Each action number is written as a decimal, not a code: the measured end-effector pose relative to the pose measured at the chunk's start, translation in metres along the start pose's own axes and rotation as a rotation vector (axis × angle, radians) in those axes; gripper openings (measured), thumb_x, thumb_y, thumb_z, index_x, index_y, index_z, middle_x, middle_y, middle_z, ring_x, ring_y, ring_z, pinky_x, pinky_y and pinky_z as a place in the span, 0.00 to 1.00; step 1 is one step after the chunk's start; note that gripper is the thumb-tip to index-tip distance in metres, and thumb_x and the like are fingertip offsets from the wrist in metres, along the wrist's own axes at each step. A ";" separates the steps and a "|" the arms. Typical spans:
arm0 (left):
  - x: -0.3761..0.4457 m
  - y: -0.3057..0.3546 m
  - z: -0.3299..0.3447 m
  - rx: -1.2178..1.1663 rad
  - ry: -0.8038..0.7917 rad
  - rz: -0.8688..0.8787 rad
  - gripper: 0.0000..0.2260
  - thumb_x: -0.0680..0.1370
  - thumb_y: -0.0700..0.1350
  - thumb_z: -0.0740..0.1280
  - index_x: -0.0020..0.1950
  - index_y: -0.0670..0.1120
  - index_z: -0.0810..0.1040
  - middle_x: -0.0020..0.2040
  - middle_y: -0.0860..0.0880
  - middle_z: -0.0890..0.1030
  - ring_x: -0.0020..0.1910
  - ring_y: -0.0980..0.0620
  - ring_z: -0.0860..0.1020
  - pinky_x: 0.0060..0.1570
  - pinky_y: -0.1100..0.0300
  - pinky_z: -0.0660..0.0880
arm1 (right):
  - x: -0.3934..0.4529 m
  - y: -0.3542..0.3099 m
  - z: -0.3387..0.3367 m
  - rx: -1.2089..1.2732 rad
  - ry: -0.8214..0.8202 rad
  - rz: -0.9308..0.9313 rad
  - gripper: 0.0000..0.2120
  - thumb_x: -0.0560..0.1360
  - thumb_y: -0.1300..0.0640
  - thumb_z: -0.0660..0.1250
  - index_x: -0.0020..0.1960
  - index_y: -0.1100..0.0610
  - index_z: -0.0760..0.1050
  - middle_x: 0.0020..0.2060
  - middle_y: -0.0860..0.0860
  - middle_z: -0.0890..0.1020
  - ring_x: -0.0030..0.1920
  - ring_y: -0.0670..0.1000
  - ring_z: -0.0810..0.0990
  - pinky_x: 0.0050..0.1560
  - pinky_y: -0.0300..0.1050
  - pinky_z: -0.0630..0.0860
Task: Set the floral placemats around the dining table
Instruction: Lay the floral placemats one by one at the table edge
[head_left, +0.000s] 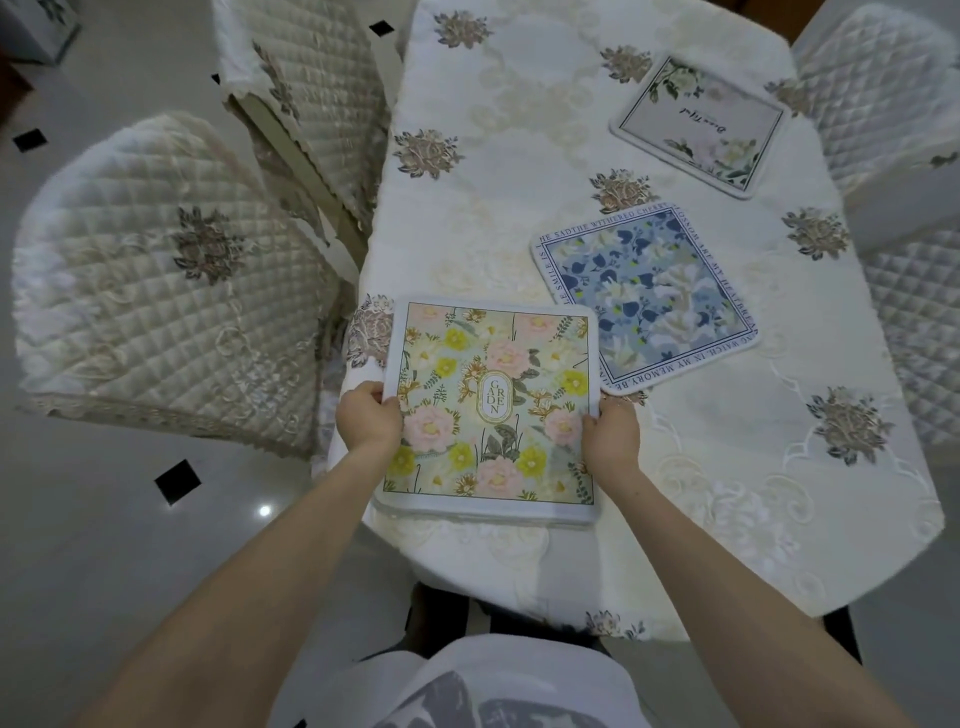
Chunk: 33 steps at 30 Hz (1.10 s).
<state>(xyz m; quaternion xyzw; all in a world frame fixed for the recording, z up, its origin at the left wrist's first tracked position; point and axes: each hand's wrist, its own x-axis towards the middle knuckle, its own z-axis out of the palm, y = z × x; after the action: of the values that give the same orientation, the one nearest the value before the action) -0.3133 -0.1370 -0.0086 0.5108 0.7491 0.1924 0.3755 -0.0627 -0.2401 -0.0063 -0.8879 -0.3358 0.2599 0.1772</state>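
A green floral placemat marked "GARDEN", with pink and yellow flowers, lies at the near left corner of the dining table. My left hand grips its left edge and my right hand grips its right edge. Its far right corner overlaps a blue floral placemat that lies tilted in the middle of the table. A white placemat with pale flowers and script lies flat at the far right side.
A cream embroidered tablecloth covers the table. Quilted, cushioned chairs stand at the left, the far left and along the right. The glossy tiled floor is to my left.
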 end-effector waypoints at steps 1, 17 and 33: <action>0.001 0.000 -0.001 -0.002 -0.005 -0.007 0.07 0.76 0.37 0.66 0.53 0.38 0.80 0.49 0.39 0.83 0.46 0.40 0.80 0.41 0.57 0.71 | 0.000 0.001 0.000 0.007 0.000 0.000 0.05 0.78 0.64 0.60 0.50 0.65 0.74 0.56 0.69 0.76 0.54 0.64 0.77 0.44 0.44 0.64; -0.039 0.104 0.098 0.009 -0.239 0.401 0.18 0.72 0.46 0.72 0.60 0.45 0.74 0.51 0.50 0.70 0.51 0.50 0.73 0.49 0.58 0.71 | 0.069 0.029 -0.082 0.017 0.032 -0.067 0.15 0.76 0.58 0.65 0.57 0.67 0.75 0.54 0.63 0.79 0.52 0.62 0.78 0.49 0.50 0.73; 0.028 0.226 0.208 0.319 -0.190 0.163 0.23 0.73 0.44 0.69 0.63 0.35 0.66 0.63 0.35 0.67 0.61 0.37 0.68 0.56 0.50 0.70 | 0.236 0.068 -0.156 -0.324 -0.071 0.006 0.42 0.72 0.41 0.67 0.76 0.57 0.51 0.67 0.65 0.66 0.66 0.66 0.65 0.60 0.59 0.68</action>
<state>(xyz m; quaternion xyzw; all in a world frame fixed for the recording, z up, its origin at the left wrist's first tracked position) -0.0203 -0.0401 -0.0007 0.6387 0.6873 0.0522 0.3421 0.2134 -0.1483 0.0046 -0.8962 -0.3765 0.2339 0.0188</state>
